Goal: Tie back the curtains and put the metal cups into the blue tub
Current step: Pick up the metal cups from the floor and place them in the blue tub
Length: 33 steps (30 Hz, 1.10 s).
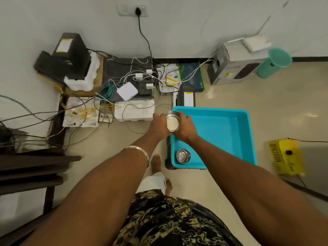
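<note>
A metal cup (pixel 173 121) is held between my left hand (pixel 159 124) and my right hand (pixel 186 127), bottom towards me, over the near-left corner region of the blue tub (pixel 230 128). The tub sits on the floor to the right of my arms. Another metal cup (pixel 183 155) stands inside the tub at its near-left corner. No curtains are in view.
A tangle of cables, power strips and white foam blocks (pixel 124 89) lies on the floor along the wall to the left. A cardboard box with a router (pixel 236 64) and a green bucket (pixel 274 62) stand at the back right. A yellow box (pixel 286 157) lies at the right.
</note>
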Tool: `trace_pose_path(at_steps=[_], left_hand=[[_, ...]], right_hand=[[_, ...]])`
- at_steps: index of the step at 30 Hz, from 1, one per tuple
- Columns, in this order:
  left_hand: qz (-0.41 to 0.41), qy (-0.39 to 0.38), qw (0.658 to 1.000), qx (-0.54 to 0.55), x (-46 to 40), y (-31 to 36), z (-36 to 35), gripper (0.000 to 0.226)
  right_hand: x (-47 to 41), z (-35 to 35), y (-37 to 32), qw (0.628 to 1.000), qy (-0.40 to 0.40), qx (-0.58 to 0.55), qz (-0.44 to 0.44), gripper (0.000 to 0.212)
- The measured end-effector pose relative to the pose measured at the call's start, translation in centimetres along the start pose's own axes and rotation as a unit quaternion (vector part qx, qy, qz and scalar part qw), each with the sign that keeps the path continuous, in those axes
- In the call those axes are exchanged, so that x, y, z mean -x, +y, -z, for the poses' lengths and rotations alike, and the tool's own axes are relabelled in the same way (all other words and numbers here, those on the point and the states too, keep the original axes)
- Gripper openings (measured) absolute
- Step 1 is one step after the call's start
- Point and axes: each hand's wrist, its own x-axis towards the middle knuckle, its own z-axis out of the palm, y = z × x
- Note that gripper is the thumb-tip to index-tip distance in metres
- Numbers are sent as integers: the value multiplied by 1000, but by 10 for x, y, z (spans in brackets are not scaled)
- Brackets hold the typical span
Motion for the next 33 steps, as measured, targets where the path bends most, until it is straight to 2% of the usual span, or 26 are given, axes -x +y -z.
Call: trace_pose_path(at_steps=[9,14,17,20,28,33], left_hand=[[-51,-59,996,-43,-90,26,-31,73],[-43,-88,994,-52,-128,31,-53,54],[-28,-110,991,-77,-147,34,-73,50],[-6,-123,987,-99,-160,33,-91,56],[22,-142,985,-97,-188,30,-124,76],[34,-155,984,-87,-197,27,-132,78]], right_hand=[[-72,1,49,995,16,-39,-86,79],[-104,1,80,991,7,-80,-105,63],[-123,-4,101,989,-10,-86,-116,58],[-137,-13,117,989,-30,-89,-114,52],[-169,-39,162,988,-74,-87,-105,51],[-181,-47,171,985,-104,-89,-108,52]])
